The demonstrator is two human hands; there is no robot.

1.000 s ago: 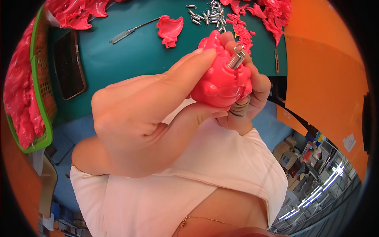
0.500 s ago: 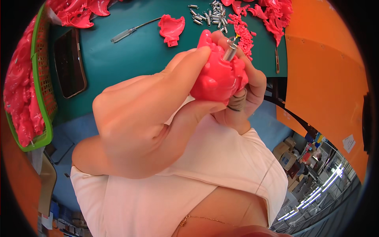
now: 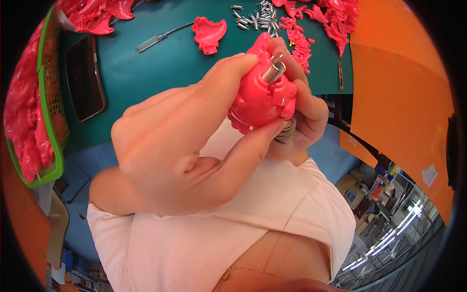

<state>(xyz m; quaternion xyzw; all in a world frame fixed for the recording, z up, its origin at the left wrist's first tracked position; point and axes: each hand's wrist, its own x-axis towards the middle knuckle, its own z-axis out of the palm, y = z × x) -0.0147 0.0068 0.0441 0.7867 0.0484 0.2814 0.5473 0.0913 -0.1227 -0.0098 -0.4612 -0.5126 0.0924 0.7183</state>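
Note:
A glossy pink plastic figure (image 3: 255, 100) is held up in front of my chest between both hands. From its upper side sticks a silver coil spring (image 3: 274, 72) with a loop at the free end. My left hand (image 3: 170, 131) grips the figure from the left, forefinger on top and thumb below. My right hand (image 3: 306, 107) closes round its right side, the fingertips partly hidden behind it. At the base of the right thumb, dark bands (image 3: 287, 132) circle a finger.
On the green table lie a screwdriver (image 3: 160, 40), a pink half shell (image 3: 209, 34), loose springs (image 3: 262, 18), small pink parts (image 3: 299, 48) and a knife-like tool (image 3: 341, 74). A phone (image 3: 85, 78) sits beside a green basket (image 3: 57, 155) of pink pieces. More shells (image 3: 335, 22) are heaped far right.
Both hands have shifted slightly left with the figure and turned it a little. The spring's looped end now shows more plainly; a yellow-tipped bit near it no longer overlaps it.

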